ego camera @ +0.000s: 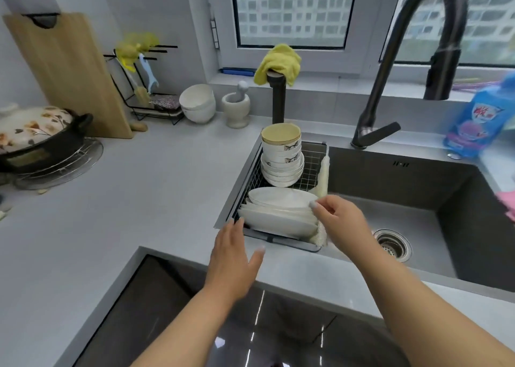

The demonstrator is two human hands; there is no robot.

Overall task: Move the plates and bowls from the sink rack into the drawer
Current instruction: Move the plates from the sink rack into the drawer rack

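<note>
— How many stacks sit in the wire sink rack (315,166)?
— Two: one of white ceramic plates (278,213), one of white bowls (282,157) behind.
— Beyond the rack?
— Two black faucets (412,60).

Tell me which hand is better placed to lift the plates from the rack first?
Right. The right hand already touches the plate stack at its rim; the left hand hovers open beside the rack.

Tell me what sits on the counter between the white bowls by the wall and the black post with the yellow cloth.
In the head view, a pale mortar and pestle stands between the stacked white bowls and the black post draped with the yellow cloth.
</note>
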